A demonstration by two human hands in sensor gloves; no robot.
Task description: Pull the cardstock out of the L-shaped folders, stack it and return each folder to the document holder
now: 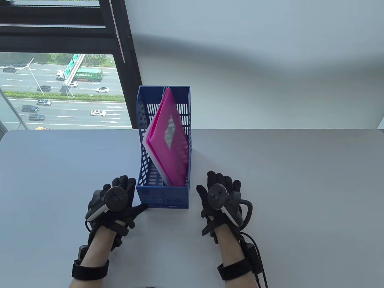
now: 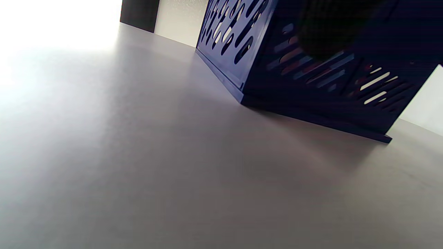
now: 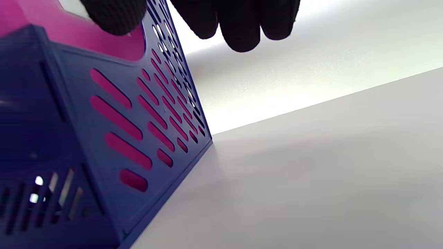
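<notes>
Nothing can be read with any certainty. The blue document holder [image 1: 163, 198] bears a faint pale logo and a line of print on its near wall, too blurred to make out. Through the window, the green truck [image 1: 88, 75] on the road carries lettering along its side and the green road sign [image 1: 72, 63] on the gantry has white markings, but both are too small to read.

Blue document holder [image 3: 114, 145], pink folders [image 3: 52, 24], gloved fingers [image 3: 242, 24]
</notes>
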